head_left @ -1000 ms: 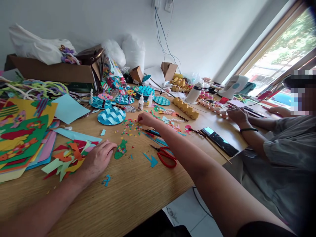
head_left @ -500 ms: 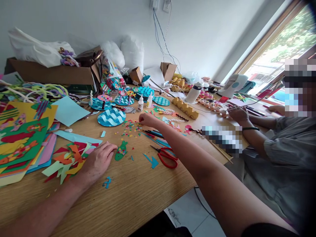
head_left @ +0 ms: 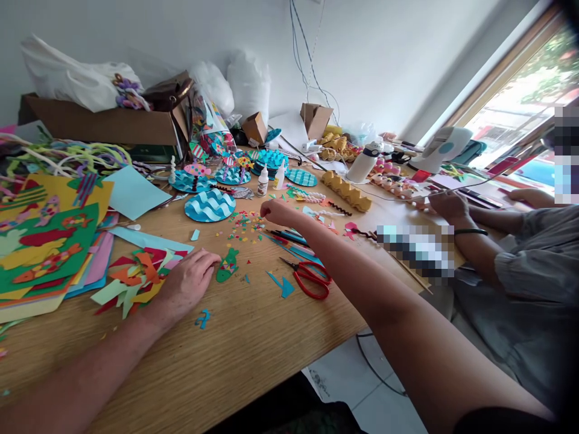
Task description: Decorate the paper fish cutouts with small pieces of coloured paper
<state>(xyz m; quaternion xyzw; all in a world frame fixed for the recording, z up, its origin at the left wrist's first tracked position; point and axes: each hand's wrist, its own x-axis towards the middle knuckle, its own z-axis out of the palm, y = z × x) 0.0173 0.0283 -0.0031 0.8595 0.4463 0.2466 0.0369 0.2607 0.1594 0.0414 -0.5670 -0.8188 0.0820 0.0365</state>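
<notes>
A green paper fish with small coloured patches across its body lies flat on the wooden bench, between the person's two hands. The left hand rests palm down immediately left of the fish, fingers close together and gently bent, their tips at its edge. The right hand reaches past the fish, beyond it and to the right, with its fingers curled down beside a scatter of tiny paper bits. The fingertips are too hidden to tell whether either hand pinches anything.

Right of the fish lie red-handled scissors, with pointed blue scraps between the two. Nearer the person than the fish is a curly blue scrap. To the fish's left, past the left hand, sits a heap of mixed paper offcuts, and farther left a stack of coloured sheets. Beyond the fish are a blue disc with wavy bands and two white glue bottles. Far to the right of the fish, a co-worker's hand shows, with a dark band on the wrist.
</notes>
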